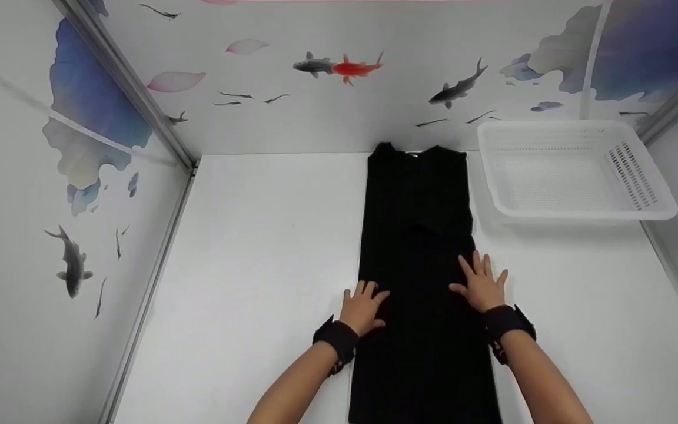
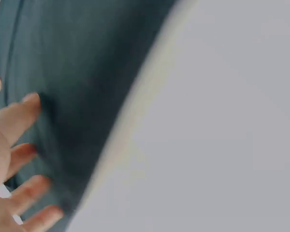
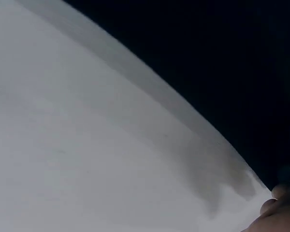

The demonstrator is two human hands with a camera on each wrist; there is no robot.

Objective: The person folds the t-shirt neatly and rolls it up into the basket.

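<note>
A long black piece of folded cloth, seemingly a garment, lies lengthwise on the white table, from the back wall to the near edge of the head view. My left hand rests on its left edge with the fingers spread. On its right edge lies my right hand, fingers splayed, partly over the cloth. In the left wrist view the left fingers touch the cloth, which looks dark green there. The right wrist view shows the cloth edge and only a bit of the right hand at the corner.
A white perforated plastic basket stands at the back right, close beside the cloth's far end. Walls printed with fish and petals enclose the white table at the back and both sides. A dark wristband sits on each wrist.
</note>
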